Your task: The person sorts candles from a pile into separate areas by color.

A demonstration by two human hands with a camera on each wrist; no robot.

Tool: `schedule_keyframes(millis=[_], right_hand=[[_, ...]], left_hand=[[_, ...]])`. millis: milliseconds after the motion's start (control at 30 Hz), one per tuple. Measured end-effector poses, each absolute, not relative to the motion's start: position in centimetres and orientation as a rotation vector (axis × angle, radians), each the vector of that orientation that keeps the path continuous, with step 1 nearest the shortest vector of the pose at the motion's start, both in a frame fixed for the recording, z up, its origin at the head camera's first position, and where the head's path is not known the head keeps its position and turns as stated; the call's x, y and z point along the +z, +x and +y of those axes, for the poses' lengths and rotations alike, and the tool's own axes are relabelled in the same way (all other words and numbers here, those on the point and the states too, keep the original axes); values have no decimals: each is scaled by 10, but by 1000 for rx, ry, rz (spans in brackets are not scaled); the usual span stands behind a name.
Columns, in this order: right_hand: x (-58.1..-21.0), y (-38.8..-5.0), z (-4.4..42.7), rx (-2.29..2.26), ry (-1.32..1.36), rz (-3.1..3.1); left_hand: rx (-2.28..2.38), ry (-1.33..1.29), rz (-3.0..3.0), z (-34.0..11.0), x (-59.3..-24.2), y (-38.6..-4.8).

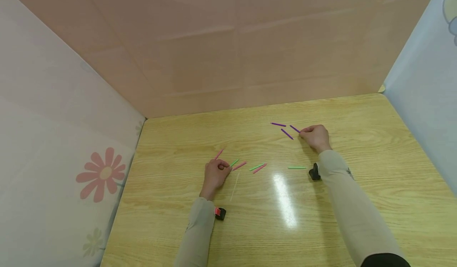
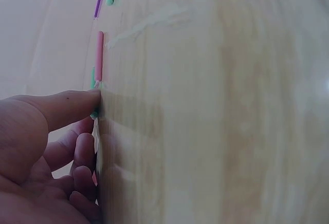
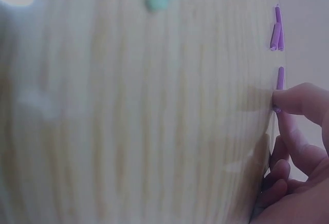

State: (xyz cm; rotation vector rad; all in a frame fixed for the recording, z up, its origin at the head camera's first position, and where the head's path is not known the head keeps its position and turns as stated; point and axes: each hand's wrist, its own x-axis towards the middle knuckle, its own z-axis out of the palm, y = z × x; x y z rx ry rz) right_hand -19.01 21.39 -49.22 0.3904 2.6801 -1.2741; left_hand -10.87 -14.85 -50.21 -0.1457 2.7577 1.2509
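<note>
In the head view my left hand [image 1: 216, 175] pinches the near end of a green stick [image 1: 234, 162] between thumb and forefinger, low on the table. A pink stick [image 1: 240, 166] lies just right of it, and another pink stick [image 1: 219, 153] is above the knuckles. My right hand [image 1: 315, 137] pinches the lower right end of a purple stick [image 1: 294, 129]. Two more purple sticks [image 1: 278, 124] [image 1: 287, 134] lie to its left. The right wrist view shows thumb and fingers on the purple stick's end [image 3: 280, 78].
Mid-table, a green stick [image 1: 257, 167] and a pink stick [image 1: 260, 168] lie side by side. Another green stick [image 1: 297, 168] lies left of the right wrist's black camera [image 1: 314, 172]. A thin pale strip [image 1: 234, 187] is right of my left hand. Fabric walls [image 1: 200, 72] border the table.
</note>
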Motion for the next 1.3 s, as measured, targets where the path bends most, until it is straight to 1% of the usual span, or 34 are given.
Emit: schedule_keyframes(millis=[267, 967, 1300], right_hand=[[-491, -189, 213, -1268, 399, 2672], [-497, -195, 214, -1258, 384, 2673], [-492, -192, 215, -1261, 384, 2664]], left_hand=[[1227, -171, 2742, -149, -503, -108], [1250, -108, 2777, -151, -504, -108], [1242, -123, 2770, -148, -504, -108]])
